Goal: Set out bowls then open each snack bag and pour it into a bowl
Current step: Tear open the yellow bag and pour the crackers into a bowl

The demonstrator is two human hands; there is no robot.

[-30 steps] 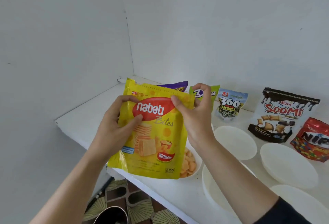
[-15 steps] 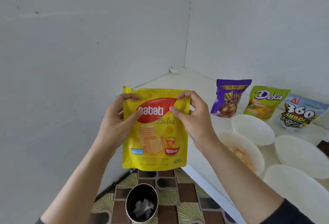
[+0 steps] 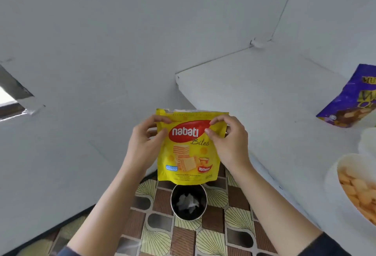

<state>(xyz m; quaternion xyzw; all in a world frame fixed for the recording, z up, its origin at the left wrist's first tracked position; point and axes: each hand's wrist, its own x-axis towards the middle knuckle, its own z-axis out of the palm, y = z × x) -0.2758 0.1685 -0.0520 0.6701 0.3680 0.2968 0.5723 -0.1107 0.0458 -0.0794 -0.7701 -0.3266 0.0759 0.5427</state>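
A yellow Nabati Bites snack bag (image 3: 189, 154) hangs upright in the air, left of the white counter (image 3: 264, 97) and over the floor. My left hand (image 3: 142, 145) pinches its upper left corner and my right hand (image 3: 227, 143) pinches its upper right corner. The bag's top edge shows a pale strip; whether it is torn I cannot tell. At the right edge a white bowl (image 3: 333, 178) holds orange snack pieces. A purple snack bag (image 3: 352, 101) stands on the counter at the far right.
Directly below the yellow bag a dark round bin (image 3: 189, 202) with crumpled white scraps inside stands on the patterned brown and yellow floor (image 3: 162, 235). White walls close the corner. Part of another white bowl (image 3: 368, 141) shows at the right edge.
The view has swung left and down. The yellow bag, still in both hands, has moved off the counter and now hangs over the bin. Most other bags and bowls have left the frame.
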